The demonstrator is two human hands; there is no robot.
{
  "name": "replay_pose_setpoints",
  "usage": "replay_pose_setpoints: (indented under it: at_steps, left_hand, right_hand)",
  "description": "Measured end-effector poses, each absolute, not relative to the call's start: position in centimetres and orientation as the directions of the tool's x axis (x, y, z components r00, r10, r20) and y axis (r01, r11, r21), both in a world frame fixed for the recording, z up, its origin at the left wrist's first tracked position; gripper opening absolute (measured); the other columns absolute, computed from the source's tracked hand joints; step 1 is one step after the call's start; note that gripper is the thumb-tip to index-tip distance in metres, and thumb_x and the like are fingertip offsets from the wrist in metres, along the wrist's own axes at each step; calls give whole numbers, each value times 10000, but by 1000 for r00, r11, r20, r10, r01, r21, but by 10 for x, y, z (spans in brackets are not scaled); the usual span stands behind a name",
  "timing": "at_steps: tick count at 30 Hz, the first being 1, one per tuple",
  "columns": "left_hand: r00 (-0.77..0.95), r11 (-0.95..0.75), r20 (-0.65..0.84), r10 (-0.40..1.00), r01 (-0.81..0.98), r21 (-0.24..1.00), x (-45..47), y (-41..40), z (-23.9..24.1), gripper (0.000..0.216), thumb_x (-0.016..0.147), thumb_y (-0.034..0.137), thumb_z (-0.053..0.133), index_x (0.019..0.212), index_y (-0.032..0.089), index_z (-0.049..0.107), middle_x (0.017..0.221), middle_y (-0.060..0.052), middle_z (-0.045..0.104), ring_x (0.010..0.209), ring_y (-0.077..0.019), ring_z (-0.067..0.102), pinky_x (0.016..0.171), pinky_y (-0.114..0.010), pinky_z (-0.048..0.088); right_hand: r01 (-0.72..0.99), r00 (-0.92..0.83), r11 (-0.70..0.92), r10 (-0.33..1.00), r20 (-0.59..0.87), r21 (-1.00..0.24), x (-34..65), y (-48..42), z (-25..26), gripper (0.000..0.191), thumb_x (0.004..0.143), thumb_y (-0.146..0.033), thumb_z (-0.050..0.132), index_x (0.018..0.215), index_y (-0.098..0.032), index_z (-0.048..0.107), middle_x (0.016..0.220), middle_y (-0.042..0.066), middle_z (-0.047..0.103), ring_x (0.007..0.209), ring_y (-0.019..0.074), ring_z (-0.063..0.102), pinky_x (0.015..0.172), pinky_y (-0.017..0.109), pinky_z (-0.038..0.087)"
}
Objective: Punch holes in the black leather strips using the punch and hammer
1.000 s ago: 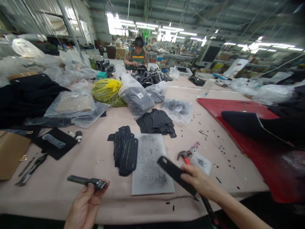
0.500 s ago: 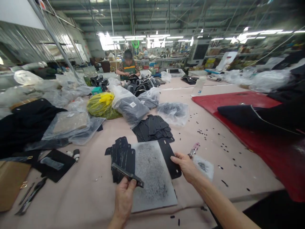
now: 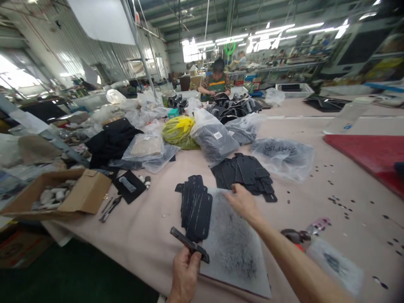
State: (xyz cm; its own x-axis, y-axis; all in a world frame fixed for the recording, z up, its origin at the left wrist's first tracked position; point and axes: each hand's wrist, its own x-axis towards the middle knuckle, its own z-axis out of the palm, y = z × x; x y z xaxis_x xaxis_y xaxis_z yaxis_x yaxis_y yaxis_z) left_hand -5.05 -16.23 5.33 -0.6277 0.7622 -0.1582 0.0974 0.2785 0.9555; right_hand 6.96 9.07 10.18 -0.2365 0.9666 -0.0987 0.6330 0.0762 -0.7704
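Note:
My left hand (image 3: 185, 273) is closed round a narrow dark metal tool (image 3: 189, 245), held just off the near edge of a grey speckled board (image 3: 235, 248). My right hand (image 3: 242, 202) reaches across the far end of that board, fingers bent at its edge, close to a spread pile of black cut pieces (image 3: 244, 172); whether it holds a piece is hidden. A neat stack of black strips (image 3: 195, 206) lies left of the board.
Pink-handled pliers (image 3: 303, 234) and a small plastic bag (image 3: 334, 263) lie at right, with black punched dots scattered about. An open cardboard box (image 3: 63, 195) sits at the table's left end. Plastic bags and a red mat (image 3: 369, 153) lie beyond. A person works at the far end.
The view has swung left. My right hand moved from the board's right side to its far edge, and the black strip it held is out of sight. My left hand keeps the tool.

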Motion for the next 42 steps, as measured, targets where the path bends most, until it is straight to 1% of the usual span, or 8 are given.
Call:
replay_pose_setpoints:
  at_steps: [4, 8, 14, 19, 24, 27, 34, 42]
  left_hand:
    - [-634, 269, -162, 756, 77, 960, -65, -160, 48, 236, 796, 364, 636, 897, 177, 738, 840, -86, 748, 812, -254, 677, 757, -299, 525]
    - [-648, 260, -129, 751, 112, 959, -76, -155, 41, 277, 805, 390, 613, 906, 160, 731, 843, -87, 750, 771, -244, 676, 720, -294, 525]
    - [-671, 268, -101, 734, 150, 952, -80, -154, 37, 327, 804, 440, 587, 852, 146, 719, 767, -77, 742, 705, -236, 672, 661, -287, 527]
    - [-658, 260, -89, 748, 168, 951, -84, -159, 34, 340, 805, 452, 591, 884, 152, 731, 824, -89, 758, 766, -259, 697, 709, -315, 549]
    - [-629, 261, -94, 771, 178, 949, -88, -155, 35, 346, 797, 464, 605, 898, 158, 731, 857, -86, 761, 838, -269, 704, 757, -323, 550]
    - [-577, 224, -81, 813, 180, 958, -82, -140, 41, 311, 808, 429, 601, 897, 159, 727, 848, -75, 759, 824, -252, 705, 760, -312, 546]
    - [-408, 77, 58, 911, 306, 949, -47, -72, 56, 170, 814, 288, 577, 813, 159, 689, 730, -21, 710, 680, -177, 651, 637, -245, 504]
    - [-234, -27, 131, 963, 398, 917, -18, 12, 47, 136, 794, 205, 553, 806, 166, 683, 750, -19, 711, 695, -171, 645, 664, -261, 500]
  right_hand:
    - [822, -431, 341, 896, -107, -456, 26, 17, 74, 462, 779, -524, 627, 1036, -148, 548, 1048, 152, 618, 978, 293, 593, 845, 386, 403]
    - [888, -384, 338, 918, -98, -312, -2, -4, 66, 569, 749, -566, 655, 1080, -125, 515, 1069, 184, 595, 1018, 328, 584, 858, 425, 404]
    - [881, -271, 153, 939, -214, -447, -14, 1, 59, 518, 714, -411, 691, 1104, -119, 515, 1058, 198, 636, 988, 333, 622, 851, 420, 415]
    - [811, -284, 86, 922, -262, -578, 15, 7, 56, 375, 826, -277, 513, 1175, -140, 513, 880, 95, 691, 849, 234, 664, 725, 308, 438]
    - [767, -255, 35, 933, -255, -640, 86, -5, 56, 606, 830, -250, 503, 1413, -167, 354, 777, 10, 672, 719, 190, 644, 632, 263, 421]
    - [801, -233, 46, 942, -240, -597, 122, -22, 51, 524, 866, -256, 476, 1386, -210, 433, 820, 33, 691, 755, 209, 655, 657, 280, 421]
    - [951, -100, 28, 971, -219, -308, 131, -39, 40, 462, 961, -283, 373, 1418, -229, 416, 809, 90, 725, 743, 239, 689, 649, 303, 434]
    - [956, -95, 36, 977, -192, -290, 117, -20, 46, 408, 973, -220, 318, 1343, -192, 486, 811, 114, 720, 742, 225, 696, 647, 296, 441]
